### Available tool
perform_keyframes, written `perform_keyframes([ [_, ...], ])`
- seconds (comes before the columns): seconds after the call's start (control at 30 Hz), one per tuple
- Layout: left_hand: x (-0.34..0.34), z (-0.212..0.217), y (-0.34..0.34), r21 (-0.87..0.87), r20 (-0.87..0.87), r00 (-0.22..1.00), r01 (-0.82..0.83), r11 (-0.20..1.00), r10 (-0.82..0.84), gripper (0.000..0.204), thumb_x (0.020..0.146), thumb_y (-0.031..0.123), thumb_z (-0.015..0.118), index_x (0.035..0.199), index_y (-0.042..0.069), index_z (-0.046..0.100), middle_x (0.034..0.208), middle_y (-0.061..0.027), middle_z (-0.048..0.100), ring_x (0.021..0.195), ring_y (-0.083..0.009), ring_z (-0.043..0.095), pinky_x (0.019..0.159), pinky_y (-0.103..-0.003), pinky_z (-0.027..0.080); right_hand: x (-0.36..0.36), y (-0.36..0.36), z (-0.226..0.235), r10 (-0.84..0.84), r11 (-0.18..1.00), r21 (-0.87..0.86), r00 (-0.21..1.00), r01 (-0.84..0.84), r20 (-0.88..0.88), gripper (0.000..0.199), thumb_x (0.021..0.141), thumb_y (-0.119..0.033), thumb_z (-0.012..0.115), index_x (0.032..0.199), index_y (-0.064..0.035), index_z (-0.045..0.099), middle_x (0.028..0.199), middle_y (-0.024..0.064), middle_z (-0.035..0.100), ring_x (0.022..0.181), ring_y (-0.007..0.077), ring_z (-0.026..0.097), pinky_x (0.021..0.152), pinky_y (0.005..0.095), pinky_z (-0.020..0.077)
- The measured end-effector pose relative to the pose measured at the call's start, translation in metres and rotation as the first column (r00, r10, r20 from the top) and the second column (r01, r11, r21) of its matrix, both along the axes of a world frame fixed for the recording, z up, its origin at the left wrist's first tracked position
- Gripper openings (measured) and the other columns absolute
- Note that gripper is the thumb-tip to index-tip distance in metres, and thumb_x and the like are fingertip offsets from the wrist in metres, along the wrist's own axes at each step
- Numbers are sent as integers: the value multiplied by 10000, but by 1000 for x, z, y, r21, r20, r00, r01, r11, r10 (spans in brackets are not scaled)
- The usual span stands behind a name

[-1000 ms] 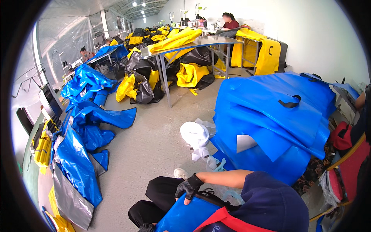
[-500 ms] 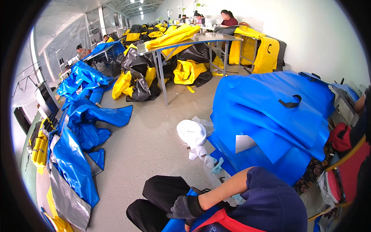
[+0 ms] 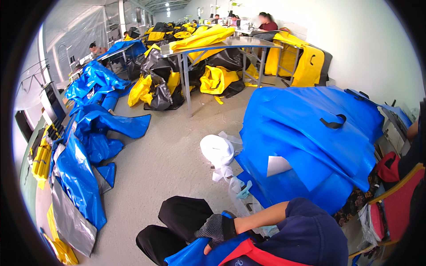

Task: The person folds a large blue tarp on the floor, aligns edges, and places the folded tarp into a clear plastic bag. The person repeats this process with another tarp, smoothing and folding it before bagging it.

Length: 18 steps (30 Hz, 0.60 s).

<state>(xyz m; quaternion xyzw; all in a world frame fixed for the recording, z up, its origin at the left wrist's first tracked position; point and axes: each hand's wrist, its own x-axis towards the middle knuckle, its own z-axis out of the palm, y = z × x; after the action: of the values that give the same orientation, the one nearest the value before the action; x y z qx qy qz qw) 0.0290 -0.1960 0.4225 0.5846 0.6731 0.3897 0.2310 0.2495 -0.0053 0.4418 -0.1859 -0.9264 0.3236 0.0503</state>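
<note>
Fabric [image 3: 195, 255] on the lap, blue and coated, looks soft, light and rather slippery; its folded edge gives the best hold. The gloved right hand [image 3: 217, 228] is closed on it. The left hand is out of view.

Tarpaulin stack [image 3: 310, 142] at right, film roll [image 3: 216, 150] on floor just left of it, counter [image 3: 222, 44] behind, bag heaps [image 3: 88, 133] along left

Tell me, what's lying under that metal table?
Under the metal table lie heaped yellow bags and black bags. Whatever lies beneath or behind those heaps is covered.
</note>
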Motion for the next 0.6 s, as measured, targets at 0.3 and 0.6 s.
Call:
perform_keyframes([
  [0.3,23,0,-16,27,-9,998,-58,998,59,446,791,210,646,1166,13,506,1042,-173,604,968,-296,580,869,-391,445,-46,16,39,335,863,-393,942,-317,-23,724,635,-580,709,1115,-53,583,1008,207,637,955,338,616,825,395,482],
  [0.6,40,-2,-39,28,-21,992,-123,992,123,473,789,213,654,1183,9,489,1065,-179,593,988,-298,570,885,-392,434,-61,27,43,355,785,-483,921,-388,-163,645,694,-425,727,1184,-38,565,1012,184,652,967,309,629,840,365,488],
])
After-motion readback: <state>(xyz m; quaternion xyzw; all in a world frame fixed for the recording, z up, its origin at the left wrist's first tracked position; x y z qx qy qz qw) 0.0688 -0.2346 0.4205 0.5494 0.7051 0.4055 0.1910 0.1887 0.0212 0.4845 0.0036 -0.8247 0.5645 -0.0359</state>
